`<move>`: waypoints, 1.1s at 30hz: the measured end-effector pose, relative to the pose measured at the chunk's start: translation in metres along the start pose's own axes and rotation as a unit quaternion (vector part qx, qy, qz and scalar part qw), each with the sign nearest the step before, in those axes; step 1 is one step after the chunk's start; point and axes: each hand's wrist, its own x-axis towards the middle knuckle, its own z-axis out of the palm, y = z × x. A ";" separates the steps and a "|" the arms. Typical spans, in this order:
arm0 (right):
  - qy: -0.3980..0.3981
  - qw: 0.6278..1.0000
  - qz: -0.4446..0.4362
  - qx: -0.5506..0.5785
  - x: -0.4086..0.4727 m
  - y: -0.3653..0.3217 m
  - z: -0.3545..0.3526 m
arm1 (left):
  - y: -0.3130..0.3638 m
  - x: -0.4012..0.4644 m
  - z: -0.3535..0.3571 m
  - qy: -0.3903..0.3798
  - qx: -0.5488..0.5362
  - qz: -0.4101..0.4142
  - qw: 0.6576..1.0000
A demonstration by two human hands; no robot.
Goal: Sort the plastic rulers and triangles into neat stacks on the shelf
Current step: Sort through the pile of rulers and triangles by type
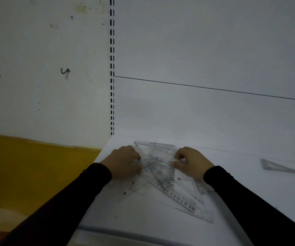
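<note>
Clear plastic rulers and triangles [162, 176] lie jumbled on the white shelf [249, 189] between my curled fingers; my left hand [125, 162] and right hand [191, 162] pinch their edges.

Obstacle: heap of clear plastic rulers and triangles [162, 174] on white shelf [240, 183].
Free: shelf between heap and lone clear triangle [279, 166].

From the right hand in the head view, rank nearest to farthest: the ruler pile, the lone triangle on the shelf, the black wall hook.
1. Ruler pile: under the right hand, whose fingers touch it, mid-shelf.
2. Lone triangle: on the shelf, off to the right, apart from the pile.
3. Black wall hook: up on the wall, far left.
</note>
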 end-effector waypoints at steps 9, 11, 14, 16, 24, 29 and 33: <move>0.007 0.992 -0.004 0.127 0.012 -0.002 -0.002 | 0.000 -0.001 -0.006 -0.023 0.009 -0.029 0.999; 0.017 0.988 -0.010 0.155 0.018 -0.001 -0.004 | -0.001 -0.002 -0.006 -0.026 0.005 -0.040 0.999; 0.058 0.976 -0.011 0.209 0.026 -0.003 -0.006 | 0.001 -0.004 -0.008 -0.025 0.004 -0.055 0.998; 0.097 0.965 -0.012 0.244 0.030 -0.006 -0.010 | 0.004 -0.006 -0.010 -0.017 0.007 -0.062 0.998; 0.128 0.965 -0.046 0.223 0.036 0.002 -0.018 | 0.019 -0.009 -0.015 -0.018 0.020 -0.063 0.998; 0.030 0.989 -0.029 0.142 0.030 0.008 -0.006 | 0.017 -0.009 -0.014 -0.035 0.024 -0.078 0.996; -0.021 0.992 0.007 0.126 0.024 0.018 -0.008 | 0.016 -0.009 -0.020 -0.055 0.031 -0.072 0.995</move>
